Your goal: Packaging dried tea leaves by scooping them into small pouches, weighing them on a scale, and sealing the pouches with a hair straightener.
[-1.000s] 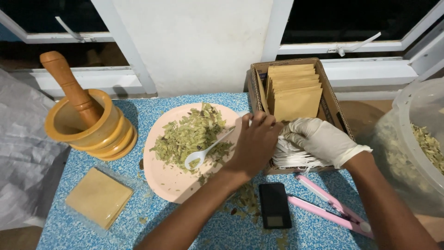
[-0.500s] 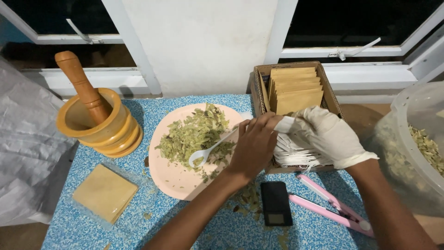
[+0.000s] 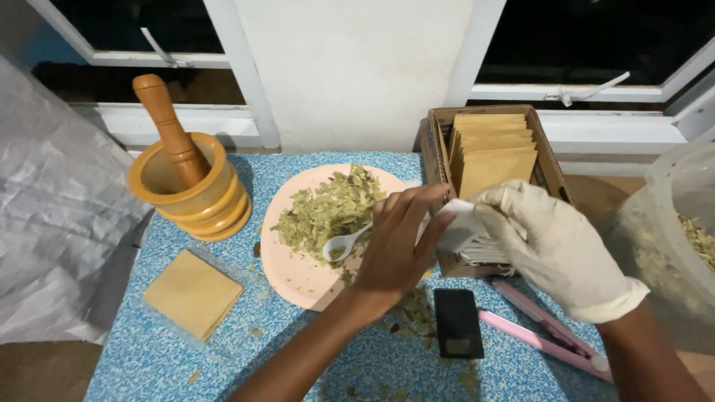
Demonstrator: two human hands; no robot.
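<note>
**Mia:** What are the hands holding?

**Ben:** A small white paper bag (image 3: 456, 223). The left hand (image 3: 398, 242) is bare. Its fingers are bent and pinch one side of the bag. The right hand (image 3: 555, 249) wears a white glove. Its grip is closed on the other side. I think they hold it from two sides so the bag can be pulled open.

**Mia:** Where is the bag?

**Ben:** Up in the air, just past the right edge of the pink plate (image 3: 298, 275), in front of the brown box (image 3: 439, 160).

**Mia:** What is on the plate?

**Ben:** A heap of dry green leaves (image 3: 328, 212) and a white spoon (image 3: 344, 242). The spoon lies in the leaves, right by the left hand, so it is easy to grab.

**Mia:** And in the box?

**Ben:** Tan paper packets (image 3: 495, 152) standing in a row. More white bags (image 3: 484, 253) lie stacked at the front of the box, under the gloved hand.

**Mia:** What else is near the plate?

**Ben:** To its left is a yellow wooden mortar (image 3: 190, 197) with a pestle (image 3: 167, 126) leaning in it. Near that is a flat tan square (image 3: 194, 294) in clear wrap. To the plate's right, close to us, lie a small black gadget (image 3: 457, 324) and a pink clamp tool (image 3: 547, 335). Far right is a big clear tub (image 3: 663, 238) with more leaves. All sit on the blue speckled table (image 3: 149, 357), except the tub, which is off its right edge. Leaf bits are scattered near the plate.
</note>
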